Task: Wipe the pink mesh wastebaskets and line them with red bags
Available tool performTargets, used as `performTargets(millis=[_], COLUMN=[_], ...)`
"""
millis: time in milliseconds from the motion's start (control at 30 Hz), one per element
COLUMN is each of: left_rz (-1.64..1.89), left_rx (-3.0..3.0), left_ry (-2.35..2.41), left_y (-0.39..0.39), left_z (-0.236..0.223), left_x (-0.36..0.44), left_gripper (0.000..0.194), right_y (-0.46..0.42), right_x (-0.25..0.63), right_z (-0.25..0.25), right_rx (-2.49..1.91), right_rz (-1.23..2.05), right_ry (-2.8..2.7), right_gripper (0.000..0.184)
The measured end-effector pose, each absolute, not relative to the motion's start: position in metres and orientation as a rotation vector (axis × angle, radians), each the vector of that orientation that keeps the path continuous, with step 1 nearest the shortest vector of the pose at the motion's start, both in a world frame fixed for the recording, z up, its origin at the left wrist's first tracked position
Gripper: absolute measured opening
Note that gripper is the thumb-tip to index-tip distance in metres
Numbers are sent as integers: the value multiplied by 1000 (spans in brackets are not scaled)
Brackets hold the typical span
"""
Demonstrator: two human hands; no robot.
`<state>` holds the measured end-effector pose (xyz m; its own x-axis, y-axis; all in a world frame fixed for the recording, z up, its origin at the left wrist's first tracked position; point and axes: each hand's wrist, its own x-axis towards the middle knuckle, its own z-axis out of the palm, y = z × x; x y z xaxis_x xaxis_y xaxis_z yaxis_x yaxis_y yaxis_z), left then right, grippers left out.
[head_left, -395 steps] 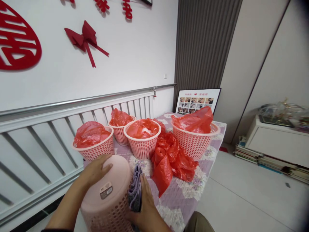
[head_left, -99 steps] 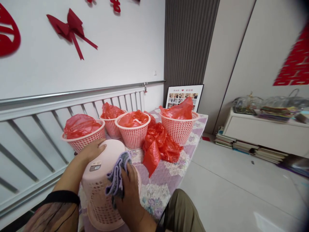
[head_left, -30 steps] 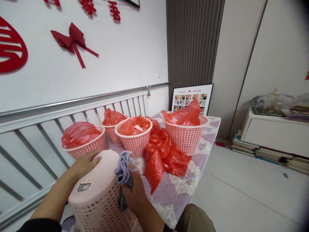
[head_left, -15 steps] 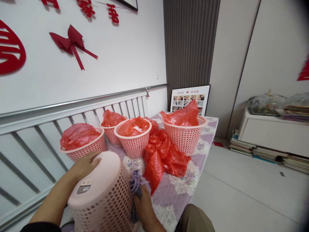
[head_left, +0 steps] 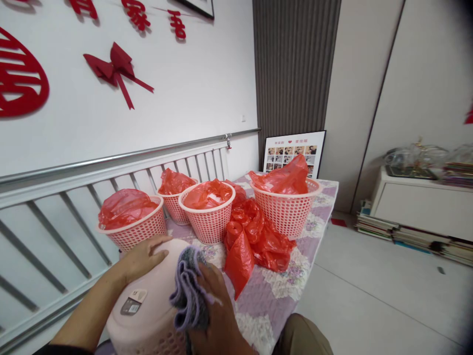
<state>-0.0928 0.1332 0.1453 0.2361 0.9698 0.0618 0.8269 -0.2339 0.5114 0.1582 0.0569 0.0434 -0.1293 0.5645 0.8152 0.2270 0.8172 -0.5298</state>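
Observation:
A pale pink plastic basket (head_left: 148,301) lies tipped, its solid base with a grey and white label facing up toward me. My left hand (head_left: 146,254) grips the far side of that base, thumb on top and fingers over the edge. Bunched in my right hand (head_left: 216,305) is a grey cloth with purple edging (head_left: 188,288), held against the basket's right side and base edge. Just beyond, to the right, lies a roll of red plastic bags (head_left: 239,256) on the quilted floral cover (head_left: 254,325).
Pink baskets lined with red bags stand behind: one at left (head_left: 131,224), one in the middle (head_left: 209,217), a smaller one (head_left: 177,197) and one at right (head_left: 284,207). A white radiator (head_left: 81,212) runs along the left. My knee (head_left: 301,335) shows below.
My right hand has lifted the cloth from low on the basket's side up to its base edge. The basket has tilted slightly, and my left hand has shifted right with it.

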Motion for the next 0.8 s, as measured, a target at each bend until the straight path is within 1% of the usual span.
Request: performTargets(millis=[67, 133, 200, 267, 367, 533, 600, 667, 800], left_rz=[534, 542, 541, 541, 532, 549, 605, 708, 941], left_rx=[2149, 2143, 2152, 2162, 2183, 2228, 2275, 2309, 2255], left_ry=[1650, 1661, 1667, 1680, 1720, 1768, 1805, 1890, 2111], left_y=[131, 129, 129, 129, 128, 127, 126, 123, 109], left_z=[148, 150, 151, 150, 149, 146, 147, 151, 157], left_x=[-88, -85, -84, -85, -84, -80, -81, -84, -95], left_gripper=[65, 64, 62, 61, 62, 62, 60, 63, 77], right_y=[64, 80, 102, 121, 135, 126, 121, 119, 119], right_x=[163, 165, 164, 162, 162, 175, 180, 183, 184], right_z=[55, 61, 57, 43, 7, -52, -65, -71, -74], right_rx=[-755, -836, -878, -922, -1005, -1109, -1130, -1146, -1162], right_rz=[598, 833, 997, 1079, 1111, 1106, 1099, 1090, 1073], right_ry=[-1611, -1506, -1450, -1454, -1504, -1478, -1455, -1438, -1402], right_gripper=[61, 48, 38, 35, 32, 31, 32, 32, 35])
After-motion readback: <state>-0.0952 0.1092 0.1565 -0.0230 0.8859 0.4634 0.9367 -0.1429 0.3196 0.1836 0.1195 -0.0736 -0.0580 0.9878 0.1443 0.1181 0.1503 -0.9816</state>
